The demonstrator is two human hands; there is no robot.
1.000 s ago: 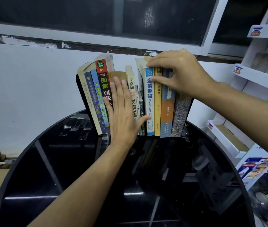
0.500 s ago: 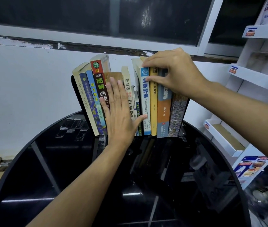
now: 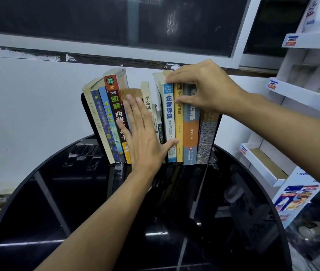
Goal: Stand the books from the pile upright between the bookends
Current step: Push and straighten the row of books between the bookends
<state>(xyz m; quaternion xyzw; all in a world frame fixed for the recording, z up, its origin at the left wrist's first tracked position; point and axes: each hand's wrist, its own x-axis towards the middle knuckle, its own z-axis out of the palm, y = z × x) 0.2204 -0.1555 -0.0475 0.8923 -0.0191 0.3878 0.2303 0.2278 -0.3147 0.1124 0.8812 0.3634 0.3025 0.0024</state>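
Books (image 3: 171,124) stand spine-out in one row at the far edge of the round black table (image 3: 57,212). Nearest me is its glossy top, and I see both forearms reaching across it.

My left hand (image 3: 141,133) lies flat against the spines in the middle of the row. The fingers are straight and together, the thumb is spread out to the blue-and-white book (image 3: 168,114), and the hand holds nothing. Its fingertips reach up to a brown-topped book (image 3: 132,91), and some shorter volumes beside the palm are partly hidden.

Farther back and higher, my right hand (image 3: 204,87) comes in over the right part of the row. Its fingers curl over the book tops and its thumb presses the spine of the yellow book (image 3: 179,133), pinching it.

The books at the left end tilt with their tops toward the left bookend (image 3: 85,114), a black plate. At the other end a speckled book (image 3: 206,137) seems to rest against the right bookend (image 3: 216,137), though that edge is dark.

Behind the row is a white wall (image 3: 28,104), with a dark window (image 3: 116,20) above it. White display shelves (image 3: 301,90) stand off the table's right edge.
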